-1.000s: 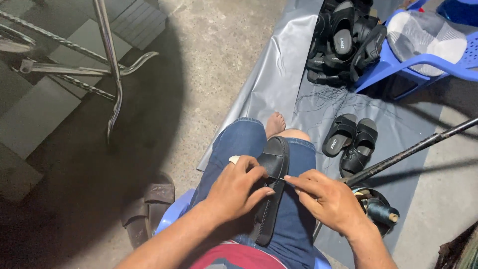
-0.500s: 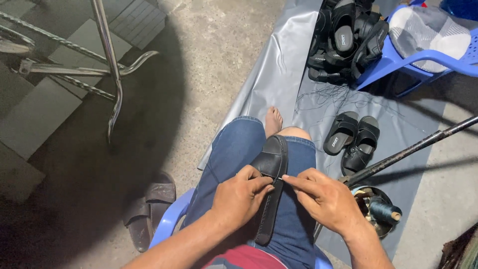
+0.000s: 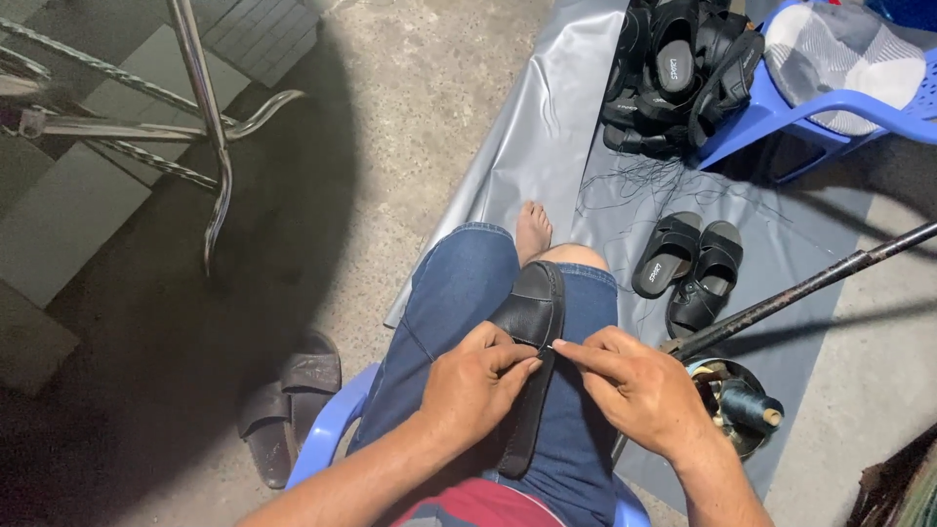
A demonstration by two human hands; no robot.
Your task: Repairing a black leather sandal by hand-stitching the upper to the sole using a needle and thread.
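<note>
A black sandal (image 3: 532,322) lies lengthwise on my lap, over blue denim shorts. My left hand (image 3: 473,385) grips the sandal's left side, fingers curled over its edge. My right hand (image 3: 634,385) pinches something thin, apparently a needle, at the sandal's right edge with thumb and forefinger. The two hands almost touch at the fingertips. My bare foot (image 3: 533,230) rests on a grey sheet (image 3: 547,127) ahead.
A pair of black sandals (image 3: 688,268) lies on the sheet; a pile of black sandals (image 3: 678,73) sits by a blue plastic chair (image 3: 839,102). A thread spool (image 3: 747,405) in a bowl and a dark rod (image 3: 810,288) are at right. Brown sandals (image 3: 288,400) and metal legs (image 3: 210,146) are at left.
My right hand has pushed its pinched fingertips in to the sandal's edge, meeting the left hand's fingers. The sandal stays on my lap.
</note>
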